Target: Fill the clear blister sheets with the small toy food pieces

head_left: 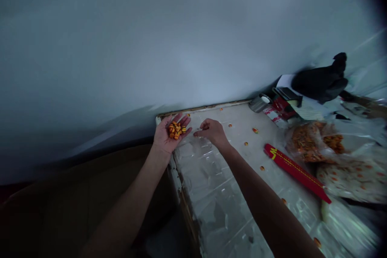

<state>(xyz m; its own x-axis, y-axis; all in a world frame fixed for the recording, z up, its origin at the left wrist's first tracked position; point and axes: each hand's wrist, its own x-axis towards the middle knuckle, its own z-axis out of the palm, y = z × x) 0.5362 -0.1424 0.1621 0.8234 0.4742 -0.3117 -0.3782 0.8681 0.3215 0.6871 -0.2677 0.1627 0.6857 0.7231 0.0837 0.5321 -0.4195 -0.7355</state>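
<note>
My left hand [172, 132] is palm up at the table's far left corner, fingers loosely spread, with a small heap of orange pieces with dark stripes [176, 130] resting in it. Just right of it, my right hand [213, 132] has its thumb and fingertips pinched together low over the clear plastic packaging [211, 173]. Anything between those fingertips is too small to make out. The transparent packaging covers the left side of the white table [238, 119]. A line of single orange pieces [246, 144] dots the surface beyond my right forearm.
Right of my arm lies a long red strip with yellow print [298, 173]. Beyond it are clear bags of orange pieces [314, 139]. A metal can [259, 103], a dark phone-like object [288, 94] and a black bag [322, 80] stand near the wall [181, 40].
</note>
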